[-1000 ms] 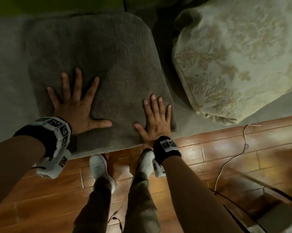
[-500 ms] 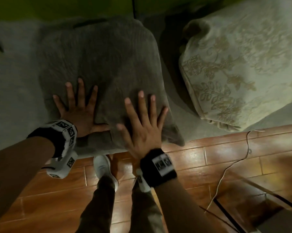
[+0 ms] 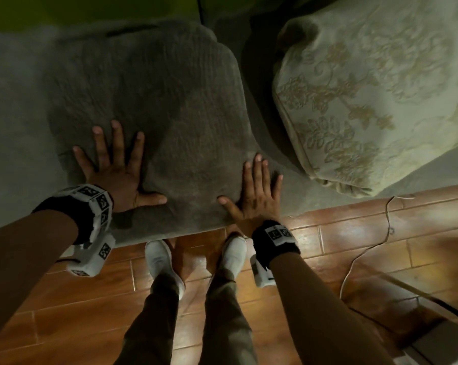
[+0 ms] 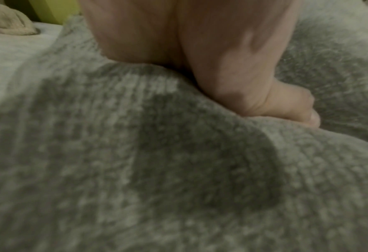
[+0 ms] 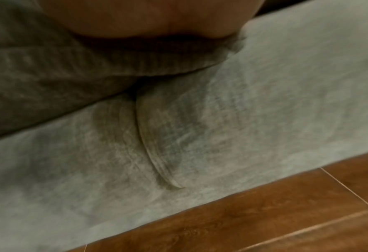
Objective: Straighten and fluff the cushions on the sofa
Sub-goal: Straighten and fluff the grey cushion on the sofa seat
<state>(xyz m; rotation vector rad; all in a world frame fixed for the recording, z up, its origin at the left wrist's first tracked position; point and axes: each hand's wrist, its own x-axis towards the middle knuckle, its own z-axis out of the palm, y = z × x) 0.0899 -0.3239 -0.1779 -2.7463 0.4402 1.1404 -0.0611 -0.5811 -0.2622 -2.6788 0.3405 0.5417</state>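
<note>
Under both flat, spread hands, left (image 3: 117, 177) and right (image 3: 256, 198), lies the grey cushion (image 3: 169, 114).

I see a brown wooden floor (image 3: 354, 233), a thin white cable (image 3: 365, 250) lying across it, and two white shoes (image 3: 159, 256).

plain cushion (image 3: 154, 101) on sofa (image 3: 14, 154); embroidered cushion (image 3: 367, 88) right
</note>
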